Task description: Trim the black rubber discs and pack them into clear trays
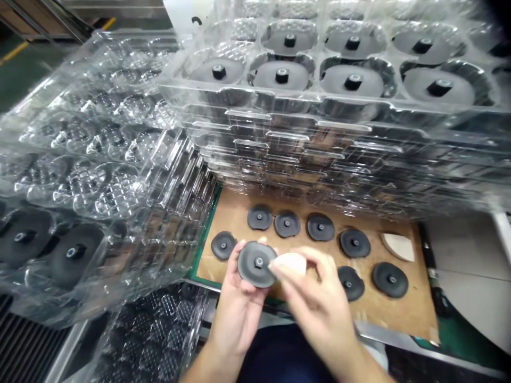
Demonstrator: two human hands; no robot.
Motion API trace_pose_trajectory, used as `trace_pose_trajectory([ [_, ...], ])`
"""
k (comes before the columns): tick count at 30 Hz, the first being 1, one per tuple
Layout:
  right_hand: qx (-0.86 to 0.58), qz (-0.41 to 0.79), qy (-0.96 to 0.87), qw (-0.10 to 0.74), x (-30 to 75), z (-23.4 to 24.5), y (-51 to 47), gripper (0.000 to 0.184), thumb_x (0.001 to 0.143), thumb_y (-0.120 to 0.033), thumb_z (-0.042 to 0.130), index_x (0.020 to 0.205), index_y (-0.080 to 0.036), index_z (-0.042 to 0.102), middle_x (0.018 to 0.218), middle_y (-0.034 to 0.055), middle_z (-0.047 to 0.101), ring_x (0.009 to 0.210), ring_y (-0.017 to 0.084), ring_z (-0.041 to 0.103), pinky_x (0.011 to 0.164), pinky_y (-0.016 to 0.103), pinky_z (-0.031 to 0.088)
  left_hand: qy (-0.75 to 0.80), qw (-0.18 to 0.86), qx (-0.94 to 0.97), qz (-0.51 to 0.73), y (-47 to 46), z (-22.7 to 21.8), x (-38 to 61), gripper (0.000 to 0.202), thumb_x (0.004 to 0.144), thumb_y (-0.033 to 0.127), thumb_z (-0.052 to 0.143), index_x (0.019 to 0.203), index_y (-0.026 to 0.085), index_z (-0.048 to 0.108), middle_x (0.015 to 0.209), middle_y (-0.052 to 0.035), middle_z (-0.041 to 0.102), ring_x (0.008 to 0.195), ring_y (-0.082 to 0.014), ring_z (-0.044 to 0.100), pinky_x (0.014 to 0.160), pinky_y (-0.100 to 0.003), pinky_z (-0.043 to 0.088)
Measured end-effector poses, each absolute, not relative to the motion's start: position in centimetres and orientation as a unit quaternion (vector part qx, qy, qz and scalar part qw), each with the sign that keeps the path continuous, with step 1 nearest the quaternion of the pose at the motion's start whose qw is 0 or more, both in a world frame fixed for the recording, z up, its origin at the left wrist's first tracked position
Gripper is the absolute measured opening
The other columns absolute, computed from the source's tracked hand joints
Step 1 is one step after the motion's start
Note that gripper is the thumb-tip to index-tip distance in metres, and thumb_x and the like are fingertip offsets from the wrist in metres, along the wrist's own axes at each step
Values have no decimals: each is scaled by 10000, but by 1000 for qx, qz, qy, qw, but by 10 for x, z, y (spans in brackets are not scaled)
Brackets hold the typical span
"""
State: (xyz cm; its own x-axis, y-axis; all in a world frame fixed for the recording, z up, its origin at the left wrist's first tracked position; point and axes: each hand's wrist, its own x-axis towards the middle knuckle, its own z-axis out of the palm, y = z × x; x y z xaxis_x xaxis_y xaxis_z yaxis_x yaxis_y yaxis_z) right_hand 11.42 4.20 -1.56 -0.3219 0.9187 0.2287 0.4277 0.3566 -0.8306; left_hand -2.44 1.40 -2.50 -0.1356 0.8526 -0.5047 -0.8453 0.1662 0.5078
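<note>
A round black disc with a raised centre post [248, 266] rests in my left hand [235, 314], its fingers curled round the rim. My right hand [323, 298] pinches a white, wedge-shaped pad [293, 261], whose tip is close to the disc's right edge; whether they touch I cannot tell. Below and around my hands lies a brown board [307, 205]. On it are several more black discs, among them one at the left [223, 246], one at the back [320, 227] and one at the right [390, 280]. A second white pad [399, 247] lies at the board's right end.
Tall stacked clear plastic trays [299, 146] stand behind the board, black discs in the top tray's pockets. Another stack of clear trays [159, 175] rises on the left, with two discs at its near corner. A lower tray [151, 335] sits at the bottom left.
</note>
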Motion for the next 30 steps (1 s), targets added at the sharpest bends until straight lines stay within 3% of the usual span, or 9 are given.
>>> trace_pose_trajectory([
  [6, -437, 262, -783, 356, 120, -9, 31, 364, 812, -92, 552, 1119, -264, 645, 1087, 88, 489, 995, 229, 489, 820, 394, 466, 383, 678, -2, 627, 10, -20, -17, 497, 550, 268, 830, 1012, 301, 650, 1124, -19, 689, 1037, -198, 640, 844, -229, 525],
  [10, -405, 275, -793, 363, 124, -7, 33, 331, 799, -85, 550, 1076, -226, 664, 1096, 90, 485, 993, 218, 486, 820, 363, 464, 375, 687, 4, 622, 11, -17, -13, 500, 540, 293, 829, 1006, 319, 650, 1132, -7, 686, 1006, -220, 655, 860, -288, 534],
  [14, -449, 254, -772, 371, 126, -5, 34, 314, 806, -93, 561, 1072, -220, 670, 1053, 92, 503, 975, 222, 492, 824, 380, 455, 392, 668, 16, 632, 11, -12, -11, 484, 538, 260, 836, 985, 312, 659, 1100, 0, 702, 1015, -182, 651, 832, -213, 527],
  [17, -419, 264, -781, 379, 127, -4, 32, 328, 786, -87, 565, 1064, -223, 676, 1065, 94, 498, 973, 224, 498, 811, 372, 473, 386, 674, 31, 629, 10, -8, -9, 483, 539, 264, 834, 978, 349, 652, 1111, 27, 698, 1007, -220, 657, 852, -283, 539],
  [22, -462, 230, -762, 391, 130, -2, 31, 300, 812, -118, 560, 1053, -253, 678, 1023, 87, 543, 949, 227, 523, 793, 399, 484, 401, 657, 47, 636, 10, -9, -4, 501, 527, 252, 838, 985, 331, 651, 1107, 13, 700, 1025, -186, 647, 839, -216, 524],
  [25, -428, 235, -769, 412, 133, 1, 28, 295, 799, -89, 549, 1022, -216, 695, 1025, 95, 539, 950, 218, 526, 785, 377, 493, 396, 667, 55, 629, 9, -8, -1, 508, 541, 227, 836, 993, 354, 642, 1117, 25, 695, 1000, -216, 660, 857, -288, 536],
  [30, -458, 236, -747, 420, 137, 3, 19, 283, 806, -87, 559, 1033, -187, 695, 1017, 98, 539, 948, 218, 513, 810, 385, 453, 407, 661, 66, 627, 7, -4, 5, 508, 525, 225, 845, 982, 336, 652, 1107, 13, 700, 1013, -188, 651, 816, -216, 534],
])
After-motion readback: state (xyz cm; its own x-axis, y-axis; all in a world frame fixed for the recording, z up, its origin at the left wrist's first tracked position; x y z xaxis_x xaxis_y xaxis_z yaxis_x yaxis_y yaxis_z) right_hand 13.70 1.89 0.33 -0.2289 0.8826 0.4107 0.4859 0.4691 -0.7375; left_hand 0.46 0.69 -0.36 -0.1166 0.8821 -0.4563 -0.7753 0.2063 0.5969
